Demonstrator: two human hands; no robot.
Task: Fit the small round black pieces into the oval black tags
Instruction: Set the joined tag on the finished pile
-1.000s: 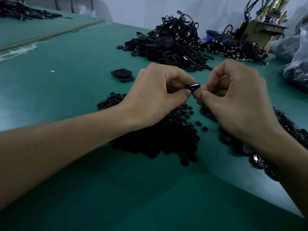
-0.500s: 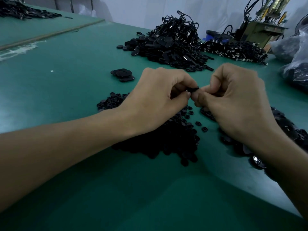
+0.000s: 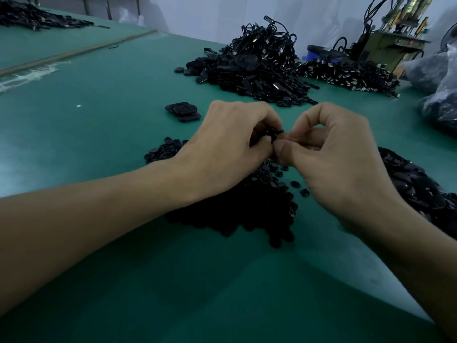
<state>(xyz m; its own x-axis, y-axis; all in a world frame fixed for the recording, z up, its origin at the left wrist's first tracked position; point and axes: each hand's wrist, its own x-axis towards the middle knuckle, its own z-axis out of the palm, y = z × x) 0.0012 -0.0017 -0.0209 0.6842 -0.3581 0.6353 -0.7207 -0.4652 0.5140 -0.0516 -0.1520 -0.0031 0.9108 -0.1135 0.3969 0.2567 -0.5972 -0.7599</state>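
Note:
My left hand (image 3: 230,142) and my right hand (image 3: 331,157) meet fingertip to fingertip above the green table. Between them they pinch a small black oval tag (image 3: 273,134), mostly hidden by the fingers. I cannot tell whether a round piece sits in it. A heap of small round black pieces (image 3: 259,204) lies under and in front of the left hand. A pile of oval black tags (image 3: 418,186) lies to the right, partly behind my right wrist.
A few black tags (image 3: 184,111) lie apart beyond the left hand. A big heap of tags with cords (image 3: 254,68) rises at the back, another pile (image 3: 351,75) to its right. A machine (image 3: 390,40) and plastic bags (image 3: 442,95) stand at far right.
Both hands have sunk a little and closed tighter together. The tag, plainly visible between the fingertips before, is now nearly covered by the fingers.

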